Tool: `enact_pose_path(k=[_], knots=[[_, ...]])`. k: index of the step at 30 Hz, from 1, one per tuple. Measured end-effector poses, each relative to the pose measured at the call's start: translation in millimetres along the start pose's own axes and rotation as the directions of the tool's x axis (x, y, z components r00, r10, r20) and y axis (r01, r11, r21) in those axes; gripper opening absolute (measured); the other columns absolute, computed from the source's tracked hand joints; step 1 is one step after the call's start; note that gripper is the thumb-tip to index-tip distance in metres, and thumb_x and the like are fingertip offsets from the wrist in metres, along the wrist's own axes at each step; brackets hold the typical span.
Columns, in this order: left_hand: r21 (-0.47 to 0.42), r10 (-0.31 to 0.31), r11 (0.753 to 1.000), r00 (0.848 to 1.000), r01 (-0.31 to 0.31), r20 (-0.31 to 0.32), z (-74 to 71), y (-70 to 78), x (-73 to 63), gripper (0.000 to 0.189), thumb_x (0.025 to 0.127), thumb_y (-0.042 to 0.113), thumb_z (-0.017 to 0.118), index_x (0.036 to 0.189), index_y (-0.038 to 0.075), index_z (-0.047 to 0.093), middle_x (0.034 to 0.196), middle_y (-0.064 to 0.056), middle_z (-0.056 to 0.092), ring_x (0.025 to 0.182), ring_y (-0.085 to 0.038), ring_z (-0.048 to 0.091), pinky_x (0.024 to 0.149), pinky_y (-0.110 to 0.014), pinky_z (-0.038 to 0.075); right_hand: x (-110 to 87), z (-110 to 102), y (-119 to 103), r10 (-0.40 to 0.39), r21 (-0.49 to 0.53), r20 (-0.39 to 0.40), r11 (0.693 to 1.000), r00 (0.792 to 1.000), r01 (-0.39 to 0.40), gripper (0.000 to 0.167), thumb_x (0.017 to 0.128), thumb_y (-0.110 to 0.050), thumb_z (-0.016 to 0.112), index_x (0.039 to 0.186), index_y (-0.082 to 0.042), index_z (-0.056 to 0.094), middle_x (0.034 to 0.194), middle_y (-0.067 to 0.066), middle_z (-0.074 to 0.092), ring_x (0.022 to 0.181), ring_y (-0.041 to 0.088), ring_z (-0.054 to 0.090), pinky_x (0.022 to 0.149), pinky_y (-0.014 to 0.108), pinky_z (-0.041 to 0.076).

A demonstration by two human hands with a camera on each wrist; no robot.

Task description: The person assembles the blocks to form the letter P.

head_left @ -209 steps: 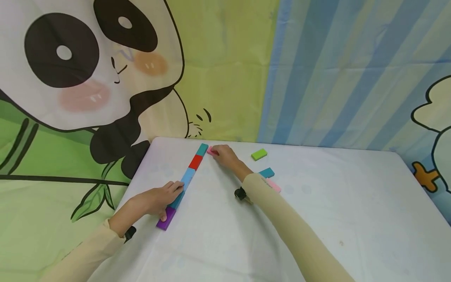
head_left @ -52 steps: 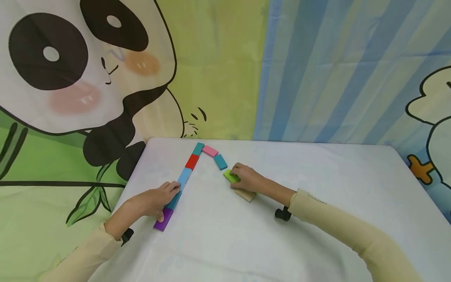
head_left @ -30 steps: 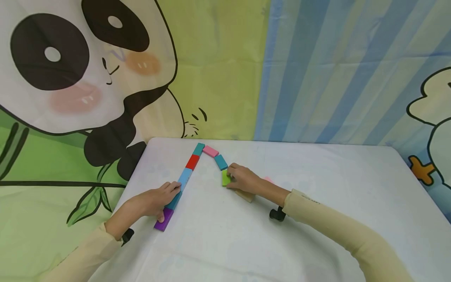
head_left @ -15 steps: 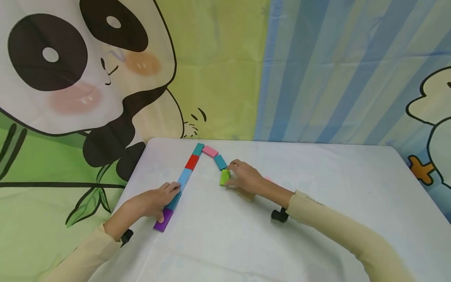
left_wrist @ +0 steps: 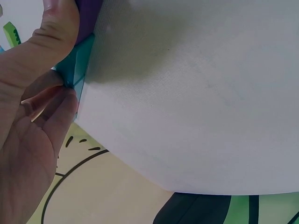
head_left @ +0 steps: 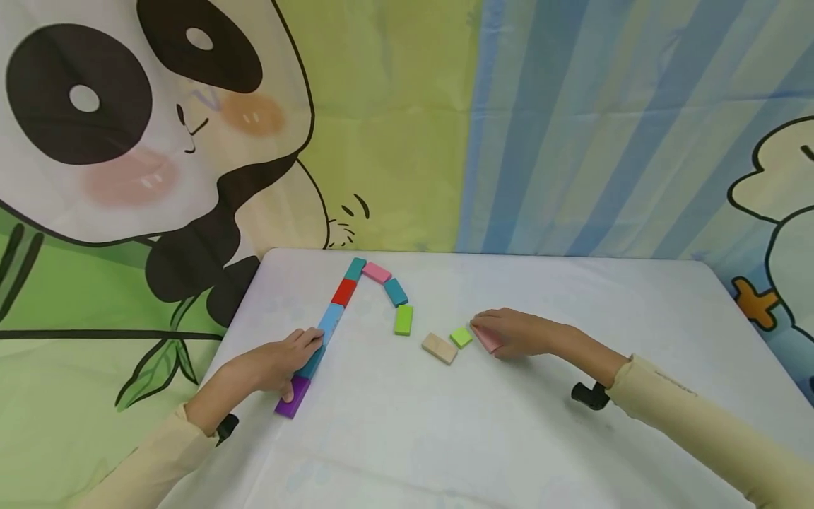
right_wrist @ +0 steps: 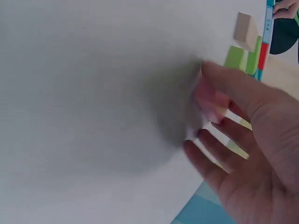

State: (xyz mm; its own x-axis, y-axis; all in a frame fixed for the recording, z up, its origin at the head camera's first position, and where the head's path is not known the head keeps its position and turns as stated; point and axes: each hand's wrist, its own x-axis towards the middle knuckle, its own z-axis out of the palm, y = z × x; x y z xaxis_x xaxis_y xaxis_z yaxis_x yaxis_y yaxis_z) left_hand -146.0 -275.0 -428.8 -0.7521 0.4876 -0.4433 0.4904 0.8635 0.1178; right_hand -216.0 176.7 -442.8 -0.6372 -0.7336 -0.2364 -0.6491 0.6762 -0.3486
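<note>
In the head view my left hand rests on a slanting row of flat blocks. Its thumb lies on the purple block and its fingertips touch the blue blocks; part of the row is hidden under it. A red block and a teal block continue the row to the far end. My right hand pinches a pale pink block between thumb and fingers, close over the table. The right wrist view shows the same pink block within the fingers.
From the row's far end a pink block, a blue-teal block and a lime block curve toward the viewer. A bare wooden block and a small lime block lie nearer my right hand. A printed cloth backs the white table.
Pink, blue-teal and lime blocks now form a curve off the row's far end. My right hand let go of the lime block and moved right to the pale pink one. My left hand stayed.
</note>
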Motion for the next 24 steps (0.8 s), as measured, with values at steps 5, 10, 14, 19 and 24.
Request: enact_pose_path(k=[5,10,14,19,24], knots=[[-0.003,-0.004,1.0,1.0,0.004,-0.002,1.2,-0.6,-0.3,0.1,0.069,0.021,0.086,0.148,-0.002,0.029,0.151,-0.018,0.029,0.134,-0.034,0.04,0.094,-0.042,0.055,-5.0,1,-3,-0.026,-0.007,-0.149,1.0,0.988,0.026,0.06,0.085,-0.021,0.074,0.136,0.0,0.051,0.128,0.015,0.057,0.108,0.025,0.06,0.086,0.038,0.055],[-0.003,-0.001,1.0,1.0,0.001,0.002,1.6,-0.6,0.2,0.1,0.07,0.021,0.086,0.148,-0.002,0.028,0.151,-0.018,0.028,0.135,-0.034,0.04,0.094,-0.042,0.054,8.5,15,-49,-0.179,-0.029,-0.291,0.984,0.94,0.178,0.059,0.084,-0.032,0.075,0.13,0.001,0.059,0.116,0.012,0.063,0.094,0.017,0.062,0.077,0.027,0.056],[0.018,0.003,1.0,1.0,-0.003,-0.004,1.1,-1.7,-0.7,0.099,0.07,0.021,0.086,0.148,-0.003,0.029,0.151,-0.018,0.028,0.135,-0.034,0.04,0.095,-0.042,0.054,32.3,39,-93,-0.301,-0.134,-0.245,0.952,0.921,0.276,0.056,0.084,-0.045,0.072,0.125,-0.007,0.065,0.112,0.006,0.065,0.095,0.014,0.06,0.078,0.02,0.054],[0.009,0.001,1.0,1.0,-0.001,-0.004,1.0,-1.1,-1.6,0.099,0.071,0.02,0.085,0.148,-0.003,0.029,0.151,-0.018,0.027,0.134,-0.034,0.04,0.095,-0.041,0.054,60.6,54,-116,-0.238,-0.229,-0.212,0.955,0.948,0.188,0.052,0.083,-0.053,0.07,0.114,-0.013,0.064,0.108,0.004,0.063,0.093,0.013,0.057,0.077,0.018,0.051],[0.012,0.001,1.0,1.0,-0.001,-0.004,0.6,-1.9,-1.4,0.099,0.071,0.02,0.085,0.148,-0.003,0.029,0.151,-0.017,0.028,0.134,-0.033,0.04,0.094,-0.04,0.055,69.1,50,-118,-0.133,-0.189,-0.183,0.977,0.974,0.098,0.062,0.085,-0.045,0.069,0.132,-0.007,0.06,0.11,0.008,0.061,0.089,0.014,0.053,0.071,0.017,0.048]])
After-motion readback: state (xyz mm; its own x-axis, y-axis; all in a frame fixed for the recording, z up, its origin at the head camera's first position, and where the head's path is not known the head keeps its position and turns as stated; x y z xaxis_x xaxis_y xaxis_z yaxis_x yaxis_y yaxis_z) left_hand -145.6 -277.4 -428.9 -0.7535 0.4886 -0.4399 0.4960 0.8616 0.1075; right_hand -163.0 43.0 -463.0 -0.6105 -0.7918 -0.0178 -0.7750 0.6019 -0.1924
